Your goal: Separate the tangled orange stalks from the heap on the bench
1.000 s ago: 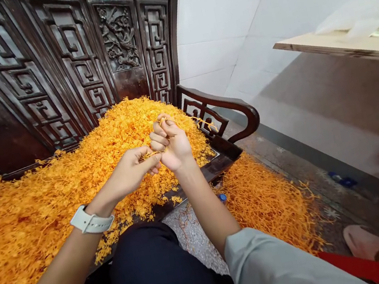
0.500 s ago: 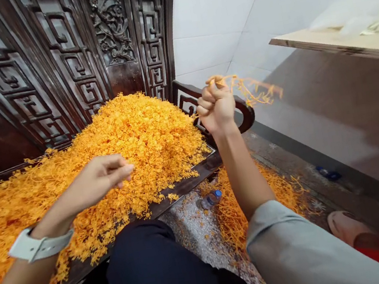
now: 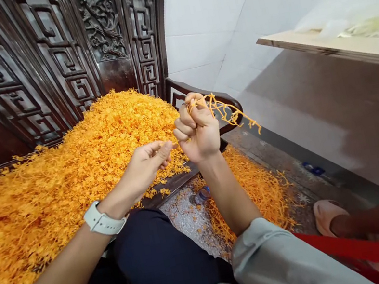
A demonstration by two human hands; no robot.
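My right hand (image 3: 196,128) is closed in a fist around a bunch of thin orange branching strands (image 3: 230,111), whose loose ends stick out to the right. Close beside its lower left side, my left hand (image 3: 154,160) is pinched, thumb against fingers. A small orange bit shows between the left fingertips and the right fist, apparently the end of a strand; most of it is hidden. Behind both hands lies a large heap of small orange flower-like pieces (image 3: 127,119) on a dark wooden bench (image 3: 178,180).
The bench has a carved back (image 3: 104,20) and a curved armrest (image 3: 228,101). On the floor are a pile of orange strands (image 3: 263,187) and a plastic bottle (image 3: 202,195). At right, a board (image 3: 289,42) juts out above another person's foot in a pink shoe (image 3: 325,216).
My left hand has moved right and up to the right fist, and its fingers have closed in a pinch. The right fist with the strands has come slightly left and down.
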